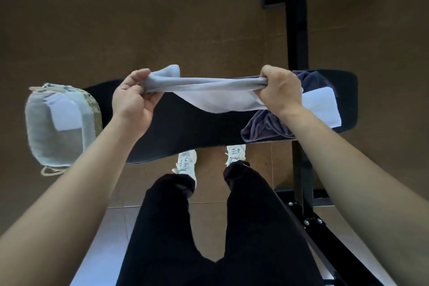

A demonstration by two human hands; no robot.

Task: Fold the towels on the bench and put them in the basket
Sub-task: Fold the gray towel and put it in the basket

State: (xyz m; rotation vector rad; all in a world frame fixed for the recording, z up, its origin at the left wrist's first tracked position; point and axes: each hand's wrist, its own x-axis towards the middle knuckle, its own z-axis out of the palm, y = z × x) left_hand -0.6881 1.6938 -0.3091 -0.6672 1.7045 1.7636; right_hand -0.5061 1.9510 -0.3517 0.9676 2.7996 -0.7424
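Nothing legible anywhere: no lettering, brand mark or number readable on the bench (185, 127), on the basket (94, 109) at the bench's left end, or on the pale towel (209, 93) stretched above the bench.

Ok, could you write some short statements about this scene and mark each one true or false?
1. The left hand and the right hand grip the pale towel above the bench. True.
2. A dark towel lies crumpled on the bench. True.
3. A white towel lies in the basket. True.
4. The basket is by the bench's right end. False: it is by the left end.
5. The pale towel lies flat on the bench. False: it is stretched between the hands.
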